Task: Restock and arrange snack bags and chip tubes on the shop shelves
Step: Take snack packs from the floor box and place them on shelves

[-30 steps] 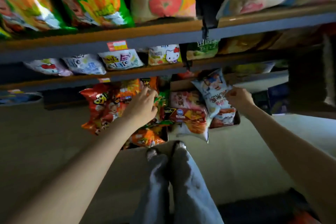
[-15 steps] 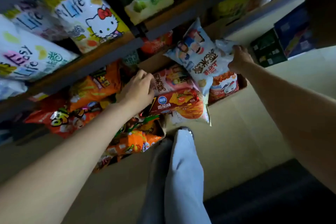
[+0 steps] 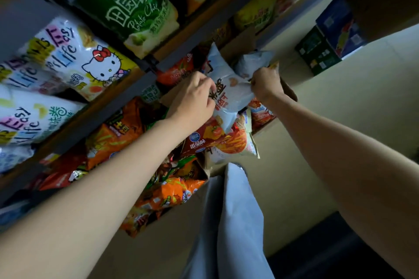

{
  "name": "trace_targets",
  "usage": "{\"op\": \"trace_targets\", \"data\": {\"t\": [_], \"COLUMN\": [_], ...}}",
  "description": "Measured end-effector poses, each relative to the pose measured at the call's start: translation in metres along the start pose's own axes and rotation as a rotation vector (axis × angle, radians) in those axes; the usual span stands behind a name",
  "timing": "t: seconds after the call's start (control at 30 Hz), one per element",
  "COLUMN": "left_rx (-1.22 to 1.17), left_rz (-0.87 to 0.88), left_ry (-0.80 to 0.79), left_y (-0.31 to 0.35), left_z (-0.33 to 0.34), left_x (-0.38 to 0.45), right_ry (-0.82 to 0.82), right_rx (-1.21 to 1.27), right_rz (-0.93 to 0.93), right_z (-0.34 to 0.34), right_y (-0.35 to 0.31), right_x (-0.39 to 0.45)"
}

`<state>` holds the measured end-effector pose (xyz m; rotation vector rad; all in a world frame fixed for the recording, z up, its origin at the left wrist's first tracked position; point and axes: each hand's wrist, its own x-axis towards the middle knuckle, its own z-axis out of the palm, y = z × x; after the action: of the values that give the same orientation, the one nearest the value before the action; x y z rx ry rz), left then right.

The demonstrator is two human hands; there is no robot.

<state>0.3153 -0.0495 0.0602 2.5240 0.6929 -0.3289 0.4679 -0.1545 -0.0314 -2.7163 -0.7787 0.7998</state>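
Observation:
A pale blue snack bag (image 3: 229, 88) with red and black lettering is held above an open cardboard box (image 3: 289, 90) full of snack bags on the floor. My left hand (image 3: 192, 97) grips the bag's left side with curled fingers. My right hand (image 3: 265, 85) pinches its right edge. A second pale bag (image 3: 254, 61) sits just behind it. Under the held bag lies a red tomato-flavour bag (image 3: 215, 138). Orange and green snack bags (image 3: 172, 190) fill a second box to the left.
Shelves run diagonally across the upper left with white cartoon-cat bags (image 3: 90, 61) and a green potato chip bag (image 3: 131, 4). Blue and green cartons (image 3: 328, 38) stand on the floor at the right. My legs (image 3: 229, 222) in pale trousers are below the boxes.
My left hand left the orange and red bags and moved right onto the pale blue bag. My right hand kept hold of that bag. The view tilted and closed in on the shelves.

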Motion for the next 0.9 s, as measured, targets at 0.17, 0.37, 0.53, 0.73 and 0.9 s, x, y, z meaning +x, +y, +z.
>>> {"op": "trace_targets", "data": {"t": [0.17, 0.37, 0.53, 0.73, 0.9], "left_rx": [-0.028, 0.113, -0.069, -0.383, -0.621], "left_rz": [-0.049, 0.118, 0.214, 0.311, 0.333], "left_ry": [-0.048, -0.250, -0.240, 0.333, 0.530], "left_y": [0.004, 0.040, 0.108, 0.174, 0.201], "left_z": [-0.020, -0.129, -0.262, -0.400, -0.467], "left_x": [-0.005, -0.036, -0.078, -0.125, -0.131], "right_ry": [0.038, 0.017, 0.441, 0.887, 1.164], "right_rx": [-0.285, -0.702, -0.718, -0.514, 0.277], "right_rz": [-0.340, -0.935, -1.435, -1.387, -1.037], "right_z": [-0.063, -0.228, -0.383, -0.537, -0.611], "right_y": [-0.042, -0.097, -0.162, -0.228, -0.218], "right_x": [-0.027, -0.094, -0.158, -0.232, -0.247]}}
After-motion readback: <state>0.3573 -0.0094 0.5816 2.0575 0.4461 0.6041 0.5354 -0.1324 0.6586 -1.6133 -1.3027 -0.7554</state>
